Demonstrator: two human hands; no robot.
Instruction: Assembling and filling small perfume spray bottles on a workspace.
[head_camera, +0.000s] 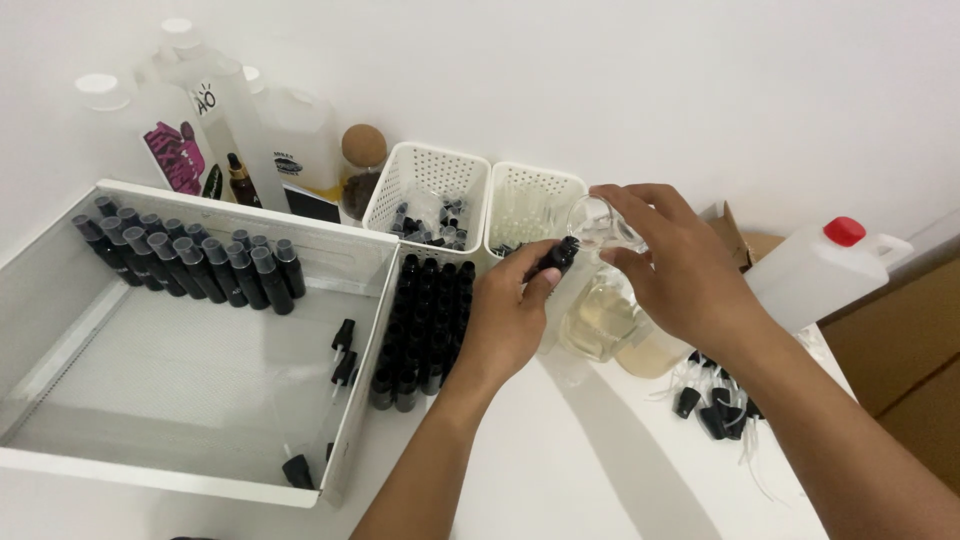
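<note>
Head view looks down on a white surface (600, 460) where both hands meet near the middle. Left hand (510, 320) is closed around a small black bottle (558, 256), holding it upright just in front of two white baskets (430, 195). Right hand (680, 265) grips a small clear glass cup (600, 222), tilted so its lip sits right above the bottle's mouth. Below the hands stands a clear jug of pale yellow liquid (600, 320).

To the left, a block of black bottles (425, 320) stands in rows on the surface, beside a large white tray (130, 470). More capped dark bottles (190, 260) line the tray's far corner, and a few black spray tops (343, 350) lie along its right wall. Loose spray tops with thin tubes (715, 405) are scattered under the right forearm. A white canister with a red cap (820, 265) lies to the right, and big white containers (240, 120) stand against the wall.
</note>
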